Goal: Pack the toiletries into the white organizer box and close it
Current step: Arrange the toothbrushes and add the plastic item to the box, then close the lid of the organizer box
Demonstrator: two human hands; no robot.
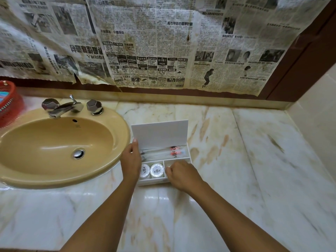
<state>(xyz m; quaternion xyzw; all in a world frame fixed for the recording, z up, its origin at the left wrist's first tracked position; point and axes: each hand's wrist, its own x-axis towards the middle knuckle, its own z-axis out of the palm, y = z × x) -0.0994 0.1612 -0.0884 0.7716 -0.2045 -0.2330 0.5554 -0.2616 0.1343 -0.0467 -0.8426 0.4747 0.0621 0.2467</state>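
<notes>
Organizer box [188, 155] sits open on the counter [254, 160] beside the sink [60, 142], lid [160, 133] upright. My left hand [130, 158] rests straight-fingered against its left wall; my right hand [181, 174] curls over the front-right compartment, contents hidden. I advise steadying the box while seating items flat.

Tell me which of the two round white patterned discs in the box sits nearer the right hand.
The right-hand round white disc, beside the divider; its twin sits next to the left hand, farther from the right hand.
</notes>
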